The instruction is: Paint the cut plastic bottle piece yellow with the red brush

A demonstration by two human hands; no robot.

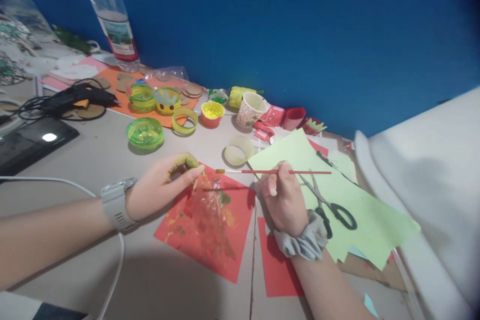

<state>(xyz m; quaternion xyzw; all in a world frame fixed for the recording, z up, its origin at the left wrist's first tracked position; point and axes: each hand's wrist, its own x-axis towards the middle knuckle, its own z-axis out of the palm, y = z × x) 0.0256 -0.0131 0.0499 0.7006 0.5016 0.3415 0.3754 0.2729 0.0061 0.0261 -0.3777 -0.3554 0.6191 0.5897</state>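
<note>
My right hand grips a thin red paintbrush held level, its bristles pointing left. My left hand has curled fingers smeared with yellow-green paint, thumb and fingertips close together; whether something small is between them cannot be made out. Beneath the brush tip and left fingertips lies a red paper sheet stained with paint. Under and beside my right hand are light green paper and scissors with black handles, blades apart. A second red sheet lies partly under my right wrist.
A red cup of yellow paint, a patterned paper cup, a pale ring and a green-painted bowl stand beyond my hands. At left are a water bottle, a glue gun and a white cable. A blue partition rises behind.
</note>
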